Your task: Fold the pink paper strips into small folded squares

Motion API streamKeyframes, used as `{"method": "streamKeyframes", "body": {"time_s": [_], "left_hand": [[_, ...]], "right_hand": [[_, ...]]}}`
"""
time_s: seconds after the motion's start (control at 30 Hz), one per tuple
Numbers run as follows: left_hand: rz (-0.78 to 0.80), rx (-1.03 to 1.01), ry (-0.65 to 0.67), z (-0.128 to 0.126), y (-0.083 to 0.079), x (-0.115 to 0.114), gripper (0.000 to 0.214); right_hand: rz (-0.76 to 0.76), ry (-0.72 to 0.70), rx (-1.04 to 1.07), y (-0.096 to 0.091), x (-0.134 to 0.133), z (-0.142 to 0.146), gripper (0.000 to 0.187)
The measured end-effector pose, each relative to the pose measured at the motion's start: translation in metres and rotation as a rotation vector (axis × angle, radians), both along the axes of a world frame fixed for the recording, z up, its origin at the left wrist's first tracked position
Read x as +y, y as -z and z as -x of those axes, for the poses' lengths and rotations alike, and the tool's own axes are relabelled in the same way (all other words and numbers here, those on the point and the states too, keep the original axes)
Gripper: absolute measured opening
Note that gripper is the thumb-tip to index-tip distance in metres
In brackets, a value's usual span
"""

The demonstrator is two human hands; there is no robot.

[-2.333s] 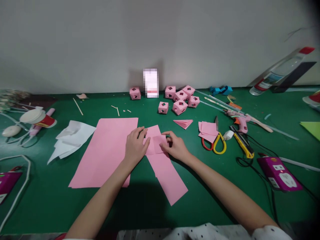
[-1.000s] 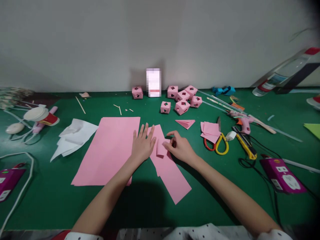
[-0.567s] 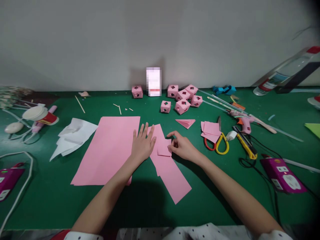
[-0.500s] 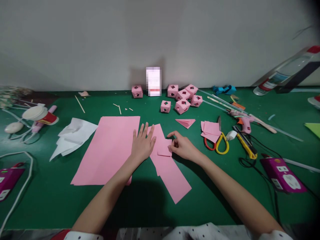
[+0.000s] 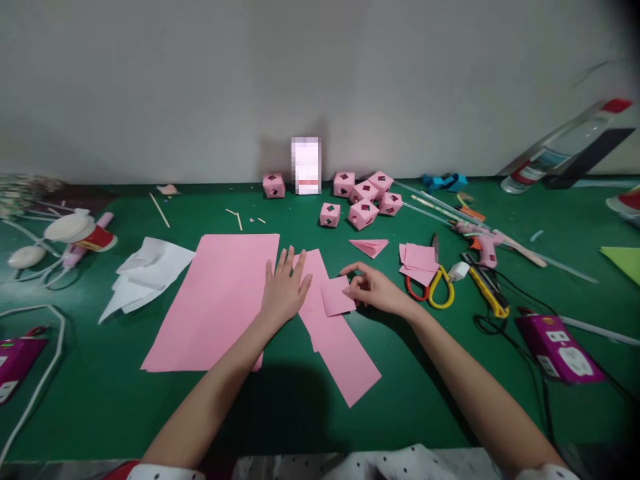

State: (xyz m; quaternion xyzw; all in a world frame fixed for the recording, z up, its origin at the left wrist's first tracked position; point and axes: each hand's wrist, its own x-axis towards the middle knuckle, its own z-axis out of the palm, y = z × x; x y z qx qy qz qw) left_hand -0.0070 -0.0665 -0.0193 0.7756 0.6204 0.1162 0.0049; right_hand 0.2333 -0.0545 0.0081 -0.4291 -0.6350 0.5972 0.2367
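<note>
My left hand [image 5: 284,291] lies flat, fingers spread, over the right edge of a large pink paper sheet [image 5: 220,300] and touches the pink paper strips beside it. Between thumb and fingers of my right hand [image 5: 373,287] is the right edge of a small pink paper square [image 5: 336,297]. The square rests over two pink strips, and the lower pink strip [image 5: 350,367] slants toward the front right. Part of the upper pink strip [image 5: 313,273] shows between the left hand and the square.
Pink paper cubes [image 5: 363,214] with cut-out holes stand at the back near a lit screen [image 5: 307,167]. To the right lie small pink squares [image 5: 419,260] on scissors [image 5: 441,288], a glue gun [image 5: 483,243] and a utility knife [image 5: 487,287]. Crumpled white paper [image 5: 145,273] lies left.
My right hand has shifted slightly right, sliding the small pink square the same way and turning it a little. My left hand stays flat in place.
</note>
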Motion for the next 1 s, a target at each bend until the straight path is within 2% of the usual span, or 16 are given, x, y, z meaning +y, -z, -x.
{"method": "streamKeyframes", "body": {"time_s": [0.07, 0.2, 0.27, 0.33, 0.43, 0.53, 0.6, 0.67, 0.8, 0.87, 1.0], "left_hand": [[-0.035, -0.037, 0.004, 0.002, 0.0, -0.001, 0.054], [-0.145, -0.113, 0.061, 0.004, -0.003, -0.002, 0.047], [-0.19, -0.131, 0.1, 0.004, -0.004, -0.002, 0.042], [-0.21, -0.133, 0.121, 0.004, -0.004, -0.002, 0.039], [-0.216, -0.094, 0.115, 0.004, -0.003, -0.002, 0.036], [-0.234, -0.021, 0.112, 0.002, -0.001, -0.003, 0.037], [-0.239, 0.011, 0.129, 0.002, -0.001, -0.004, 0.038], [-0.242, 0.013, 0.146, 0.002, -0.002, -0.005, 0.037], [-0.246, -0.048, 0.157, 0.003, -0.004, -0.006, 0.034], [-0.241, -0.089, 0.153, 0.004, -0.004, -0.007, 0.033], [-0.219, -0.147, 0.119, 0.004, -0.004, -0.009, 0.034]], "right_hand": [[-0.038, 0.036, -0.033, -0.009, 0.001, -0.014, 0.038], [-0.349, 0.353, -0.192, -0.027, 0.008, -0.054, 0.035], [-0.505, 0.502, -0.363, -0.032, 0.012, -0.074, 0.034], [-0.619, 0.593, -0.592, -0.032, 0.015, -0.09, 0.036], [-0.713, 0.669, -0.857, -0.028, 0.019, -0.101, 0.034], [-0.818, 0.728, -0.901, -0.024, 0.019, -0.092, 0.021], [-0.868, 0.694, -0.822, -0.021, 0.016, -0.075, 0.019], [-0.882, 0.603, -0.731, -0.018, 0.007, -0.049, 0.018], [-0.878, 0.263, -0.585, -0.01, -0.02, 0.008, 0.02], [-0.847, 0.142, -0.54, -0.007, -0.034, 0.03, 0.02], [-0.748, 0.056, -0.474, -0.007, -0.051, 0.054, 0.028]]}}
